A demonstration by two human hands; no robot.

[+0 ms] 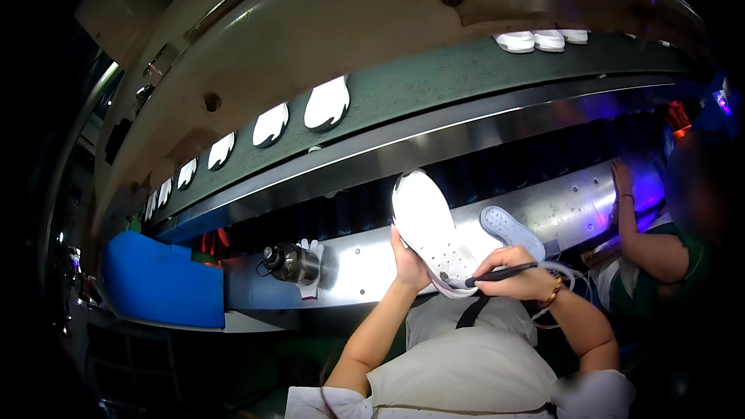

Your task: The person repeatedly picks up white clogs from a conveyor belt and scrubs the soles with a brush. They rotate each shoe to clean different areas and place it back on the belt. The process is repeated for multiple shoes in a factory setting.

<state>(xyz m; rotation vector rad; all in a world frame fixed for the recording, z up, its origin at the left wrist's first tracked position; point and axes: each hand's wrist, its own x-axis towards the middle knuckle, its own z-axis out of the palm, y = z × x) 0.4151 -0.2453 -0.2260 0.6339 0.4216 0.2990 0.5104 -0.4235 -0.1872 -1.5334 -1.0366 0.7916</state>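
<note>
My left hand (410,264) is closed round the side of a white shoe sole (425,213), tilted with its toe end pointing away from me. Small holes dot the part nearest my body. A black pen-like tool (506,272) is pinched in my right hand (518,278), its tip at the sole's near end. Whether the tip touches the sole I cannot tell. Just right of the sole, a pale blue-grey sole-shaped piece (512,231) with holes lies on the metal bench (353,268).
A dark bottle (291,262) stands on the bench beside a white glove (312,287). Beyond, several white soles (327,105) lie on a green conveyor belt (403,97) under a machine hood. A blue panel (163,283) is at left. At right, a co-worker's arm (648,248) reaches over the bench.
</note>
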